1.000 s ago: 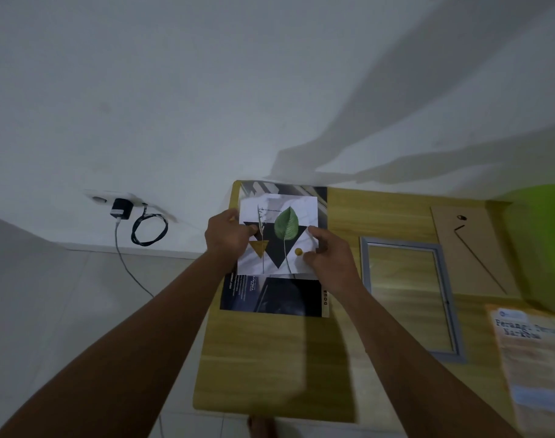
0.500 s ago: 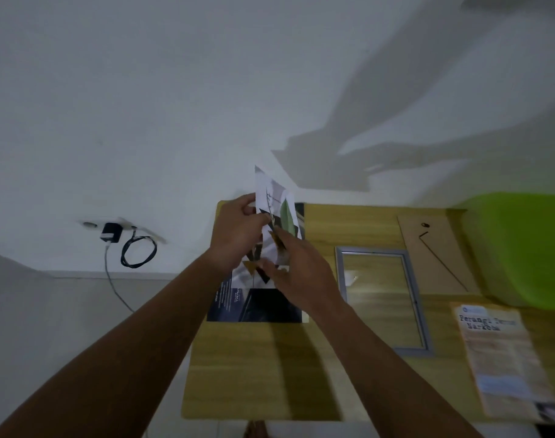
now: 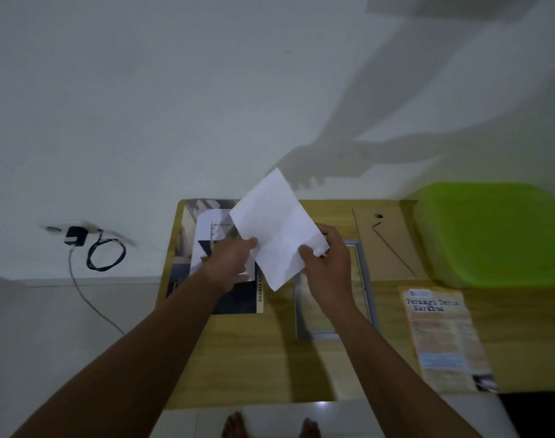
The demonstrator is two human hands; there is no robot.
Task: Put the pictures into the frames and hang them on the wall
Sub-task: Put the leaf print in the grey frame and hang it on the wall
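Picture (image 3: 277, 229), blank side up, pinched between left fingers (image 3: 252, 243) and right fingers (image 3: 304, 249).

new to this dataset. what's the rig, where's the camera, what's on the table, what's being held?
There is no robot: a person works with bare hands, and one wide-angle camera on their head looks forward and down. Both hands hold one sheet of paper, blank white side toward the camera, tilted, above a wooden table; the left hand pinches its left edge, the right hand its lower right. On the table lie a dark magazine with another print on it, an empty grey frame, a brown backing board, a leaflet and a green lid-like thing. A charger hangs on the wall at left.
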